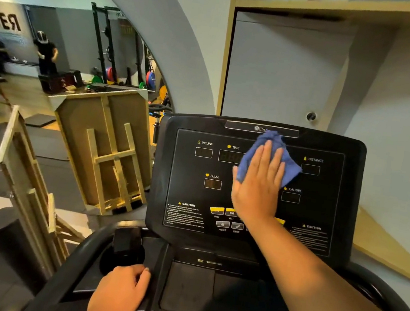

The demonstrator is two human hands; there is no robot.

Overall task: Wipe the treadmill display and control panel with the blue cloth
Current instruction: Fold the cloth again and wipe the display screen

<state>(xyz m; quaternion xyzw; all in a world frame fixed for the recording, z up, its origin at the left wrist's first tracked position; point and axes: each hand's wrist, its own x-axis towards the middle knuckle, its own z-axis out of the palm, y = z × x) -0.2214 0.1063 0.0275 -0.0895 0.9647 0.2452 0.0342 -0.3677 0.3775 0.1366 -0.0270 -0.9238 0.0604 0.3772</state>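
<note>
Right hand (257, 182): spread flat, presses the blue cloth (271, 153) on the display (197, 164) centre.
Left hand (117, 294): curled round the handrail (83, 254), well apart.

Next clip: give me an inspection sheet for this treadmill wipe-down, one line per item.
Surface: treadmill console dark, readouts unlit.
Job's things: blue cloth pressed flat against the upper middle of the display.
Clutter: nothing seen on the console.
Hands: right hand flat on the cloth, fingers straight; left hand curled over the left handrail.
Cables: nothing seen.
Surroundings: wall mirror at left, wooden frames leaning beside it.
</note>
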